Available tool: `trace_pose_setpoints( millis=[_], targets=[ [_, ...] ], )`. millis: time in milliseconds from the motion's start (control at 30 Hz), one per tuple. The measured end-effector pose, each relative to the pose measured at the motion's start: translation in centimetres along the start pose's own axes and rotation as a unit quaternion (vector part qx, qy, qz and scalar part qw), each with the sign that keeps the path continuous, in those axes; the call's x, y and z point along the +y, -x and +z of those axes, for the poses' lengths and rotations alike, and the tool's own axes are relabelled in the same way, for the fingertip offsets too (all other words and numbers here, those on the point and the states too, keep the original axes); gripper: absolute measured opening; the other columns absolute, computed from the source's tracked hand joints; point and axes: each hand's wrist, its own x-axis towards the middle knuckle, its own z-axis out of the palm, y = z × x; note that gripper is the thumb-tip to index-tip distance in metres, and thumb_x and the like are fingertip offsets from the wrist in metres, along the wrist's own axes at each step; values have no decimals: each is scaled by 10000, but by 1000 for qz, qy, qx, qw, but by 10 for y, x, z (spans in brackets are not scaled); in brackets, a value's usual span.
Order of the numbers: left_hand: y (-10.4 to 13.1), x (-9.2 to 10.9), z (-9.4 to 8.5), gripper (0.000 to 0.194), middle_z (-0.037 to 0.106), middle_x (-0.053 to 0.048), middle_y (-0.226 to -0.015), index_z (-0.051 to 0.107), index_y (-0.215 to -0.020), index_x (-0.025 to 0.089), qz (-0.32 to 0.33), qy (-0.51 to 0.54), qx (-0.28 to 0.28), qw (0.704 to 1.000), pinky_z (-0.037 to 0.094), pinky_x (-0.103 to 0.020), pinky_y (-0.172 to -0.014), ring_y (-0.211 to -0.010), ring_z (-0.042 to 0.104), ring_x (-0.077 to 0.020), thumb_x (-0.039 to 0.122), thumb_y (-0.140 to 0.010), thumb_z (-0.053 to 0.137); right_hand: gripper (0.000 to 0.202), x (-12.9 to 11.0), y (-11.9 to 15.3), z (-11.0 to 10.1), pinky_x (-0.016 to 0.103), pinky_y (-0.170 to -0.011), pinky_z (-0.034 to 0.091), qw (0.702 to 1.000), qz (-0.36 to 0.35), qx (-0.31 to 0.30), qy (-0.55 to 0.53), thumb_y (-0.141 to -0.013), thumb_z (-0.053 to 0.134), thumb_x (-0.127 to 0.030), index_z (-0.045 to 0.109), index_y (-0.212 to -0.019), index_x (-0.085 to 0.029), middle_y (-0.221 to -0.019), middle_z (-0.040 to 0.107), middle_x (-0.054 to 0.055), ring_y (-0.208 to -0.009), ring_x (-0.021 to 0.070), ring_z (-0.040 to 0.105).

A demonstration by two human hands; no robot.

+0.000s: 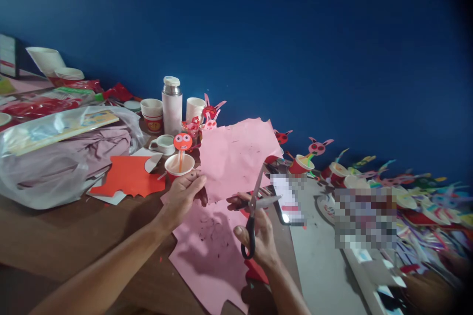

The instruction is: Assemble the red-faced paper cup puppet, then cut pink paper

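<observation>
My left hand (189,187) pinches the lower left corner of a pink paper sheet (238,157), which is held up over the table with ragged cut edges. In my right hand (260,234) are black-handled scissors (253,206), their blades apart and pointing up beside the sheet's lower right edge. Below both hands lies a second pink sheet (210,241) with dark marks and a cut-out edge. A paper cup (179,165) with a red cartoon-face disc (183,141) on an orange stick stands just beyond my left hand.
A thermos (172,108), stacked paper cups (152,115) and a mug (164,144) stand near the blue wall. Left are orange paper (129,177) and a plastic bag (66,157). A phone (288,202) lies right, before several decorated cups (301,164).
</observation>
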Motion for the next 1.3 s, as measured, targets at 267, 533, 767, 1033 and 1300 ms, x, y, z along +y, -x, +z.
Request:
trace_pose_setpoints(
  millis=[267,533,767,1033,1300],
  targets=[
    [1,-8,2,267,558,34,-464,529,-600,163,8,-42,-36,998,410,-203,-521,-456,509,-88,307,-823,544,698,14,9,-1,401,-1012,380,997,34,-7,62,-744,646,-482,361,-1343,-263,-1329,476,74,-1216,261,446],
    [6,-14,6,202,620,13,-632,587,-870,156,-39,94,-94,990,439,-221,-510,-518,549,-103,281,-739,675,734,23,14,9,439,-1040,350,991,-2,31,130,-774,636,-345,261,-1398,-247,-1392,389,100,-1282,269,365],
    [14,-8,12,401,659,-25,-772,549,-1041,142,-69,129,-117,982,461,-244,-548,-632,591,-139,232,-687,713,766,27,12,10,449,-999,380,989,-30,35,141,-731,684,-351,295,-1379,-227,-1316,456,121,-1215,281,429],
    [4,-8,-1,132,614,17,-574,574,-779,141,-11,106,-92,990,451,-237,-578,-554,557,-109,236,-740,658,572,13,12,7,378,-861,439,996,-50,-23,73,-762,647,-361,435,-1282,-257,-995,625,49,-916,211,570],
    [-7,0,-25,102,614,27,-594,567,-773,156,74,80,-35,993,461,-248,-629,-596,565,-111,222,-774,646,477,12,13,8,260,-647,437,979,118,-163,21,-726,685,-306,515,-1162,-215,-721,607,-15,-652,140,551]
  ],
)
